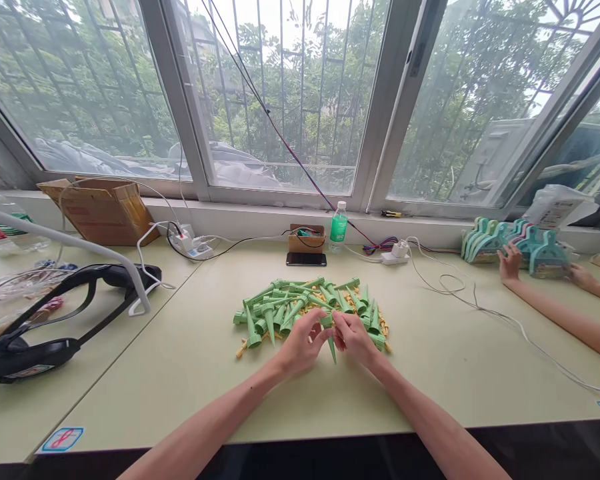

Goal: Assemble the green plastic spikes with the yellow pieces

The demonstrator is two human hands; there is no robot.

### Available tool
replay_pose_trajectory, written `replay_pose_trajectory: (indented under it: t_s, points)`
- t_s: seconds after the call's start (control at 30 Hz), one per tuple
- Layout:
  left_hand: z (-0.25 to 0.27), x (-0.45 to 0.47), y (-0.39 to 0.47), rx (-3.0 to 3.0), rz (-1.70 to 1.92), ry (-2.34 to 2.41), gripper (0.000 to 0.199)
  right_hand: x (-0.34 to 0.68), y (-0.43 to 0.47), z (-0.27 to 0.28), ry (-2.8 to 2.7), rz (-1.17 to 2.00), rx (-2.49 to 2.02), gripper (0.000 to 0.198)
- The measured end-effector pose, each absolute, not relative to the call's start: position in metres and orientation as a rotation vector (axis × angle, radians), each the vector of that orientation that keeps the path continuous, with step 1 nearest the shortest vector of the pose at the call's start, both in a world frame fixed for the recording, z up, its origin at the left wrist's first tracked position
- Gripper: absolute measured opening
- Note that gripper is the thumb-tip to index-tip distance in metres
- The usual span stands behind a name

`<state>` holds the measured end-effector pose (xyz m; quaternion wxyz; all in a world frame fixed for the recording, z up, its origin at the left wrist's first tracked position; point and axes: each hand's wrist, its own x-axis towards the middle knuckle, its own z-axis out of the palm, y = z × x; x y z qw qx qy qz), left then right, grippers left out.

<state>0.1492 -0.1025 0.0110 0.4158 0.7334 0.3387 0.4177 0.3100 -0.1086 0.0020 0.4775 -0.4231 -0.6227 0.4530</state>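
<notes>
In front of me, a green plastic watering spike (332,348) points downward, its wide ribbed end up. My left hand (305,340) is closed around it, thumb and fingers at the wide end. At the same end, my right hand (355,337) has its fingers pinched together; whatever lies between them is too small to make out. Just beyond both hands spreads a pile of similar green spikes (269,317), heaped at many angles. Small yellow plastic pieces (241,349) lie among them and at the pile's edges.
Behind the pile are a phone (306,259), a small cardboard box (300,237) and a bottle (338,227). A black headset-like frame (65,313) lies left. White cables (505,317) cross the right side. Another person's hands (510,262) touch teal dustpan-like items (547,257).
</notes>
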Motion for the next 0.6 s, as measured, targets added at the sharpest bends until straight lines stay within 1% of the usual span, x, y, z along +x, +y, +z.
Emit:
replay_pose_trajectory:
  t_s: [0.2,0.37,0.6]
  points:
    - [0.0097,0.1499,-0.1036,1.934,1.037,0.86,0.017,0.3107,-0.1077,0.0008,-1.502,1.136,-1.066,0.057]
    - [0.0083,0.1497,-0.1025,1.985,1.04,0.859,0.013,0.3092,-0.107,0.0,-1.5,1.099,-1.048,0.057]
    - [0.0087,0.15,-0.1015,1.914,1.087,0.914,0.017,0.307,-0.1062,0.0,-1.505,1.049,-1.02,0.052]
